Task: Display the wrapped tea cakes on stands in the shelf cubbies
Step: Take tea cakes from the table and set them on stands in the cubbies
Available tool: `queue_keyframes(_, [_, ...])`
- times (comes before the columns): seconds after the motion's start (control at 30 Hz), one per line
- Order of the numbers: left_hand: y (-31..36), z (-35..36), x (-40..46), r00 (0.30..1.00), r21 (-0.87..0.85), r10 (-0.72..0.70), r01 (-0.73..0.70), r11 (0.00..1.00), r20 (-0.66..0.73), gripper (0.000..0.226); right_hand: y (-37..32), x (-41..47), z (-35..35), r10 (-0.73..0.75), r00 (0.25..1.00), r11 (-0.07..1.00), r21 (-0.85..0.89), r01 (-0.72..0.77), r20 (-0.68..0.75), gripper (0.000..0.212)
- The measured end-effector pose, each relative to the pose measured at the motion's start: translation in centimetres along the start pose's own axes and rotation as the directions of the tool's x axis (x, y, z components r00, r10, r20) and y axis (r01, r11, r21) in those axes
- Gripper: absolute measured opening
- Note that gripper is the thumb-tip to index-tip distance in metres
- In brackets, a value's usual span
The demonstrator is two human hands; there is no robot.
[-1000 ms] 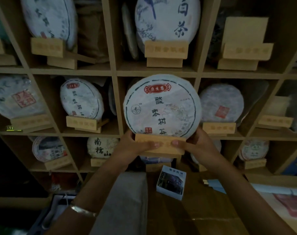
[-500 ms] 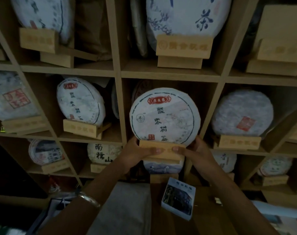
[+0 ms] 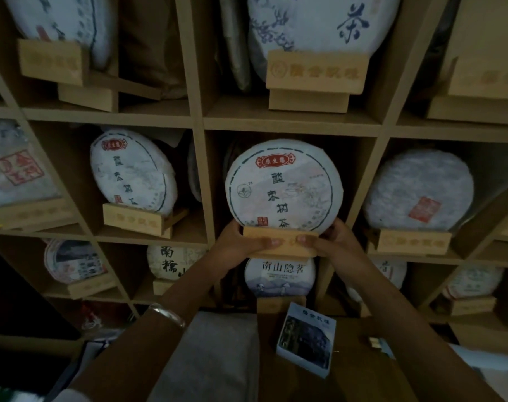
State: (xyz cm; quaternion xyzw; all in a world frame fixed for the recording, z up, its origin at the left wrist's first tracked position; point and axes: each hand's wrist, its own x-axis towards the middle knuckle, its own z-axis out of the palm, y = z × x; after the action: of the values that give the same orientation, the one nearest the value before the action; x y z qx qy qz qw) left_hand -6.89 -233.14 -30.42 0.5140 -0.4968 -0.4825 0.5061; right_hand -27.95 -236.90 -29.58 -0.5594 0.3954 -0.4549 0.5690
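Note:
A round white-wrapped tea cake (image 3: 283, 185) with a red label and dark characters stands upright on a small wooden stand (image 3: 284, 237). My left hand (image 3: 236, 246) grips the stand's left end and my right hand (image 3: 335, 245) grips its right end, thumbs across the front. Cake and stand sit in the mouth of the middle cubby (image 3: 290, 124) of the wooden shelf; whether the stand rests on the board is hidden by my hands.
Neighbouring cubbies hold other wrapped cakes on stands: one to the left (image 3: 132, 172), one to the right (image 3: 418, 190), one above (image 3: 319, 24), one below (image 3: 280, 275). A small printed box (image 3: 306, 340) and a grey cloth (image 3: 215, 355) lie on the surface under my arms.
Both hands have carried the cake and stand forward into the middle cubby, and the shelf now looms closer in view. My grip on the stand is unchanged.

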Motion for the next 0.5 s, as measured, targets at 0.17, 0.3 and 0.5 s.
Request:
queue_keyframes(0.17, [-1.1, -0.2, 1.6, 1.000, 0.007, -0.011, 0.010, 1.000, 0.014, 0.059, 1.1, 1.6, -0.1, 0.038, 0.999, 0.999, -0.004, -0.038, -0.008, 0.058])
queue_keyframes(0.3, [-1.5, -0.5, 2.3, 1.000, 0.020, -0.011, 0.010, 1.000, 0.021, 0.056, 1.6, 2.3, -0.2, 0.036, 0.999, 0.999, 0.004, -0.036, 0.014, 0.060])
queue_keyframes(0.5, [-1.1, -0.8, 3.4, 1.000, 0.045, -0.031, 0.031, 0.999, 0.005, 0.056, 1.9, 3.3, 0.2, 0.037, 0.999, 0.999, 0.034, -0.036, -0.009, 0.053])
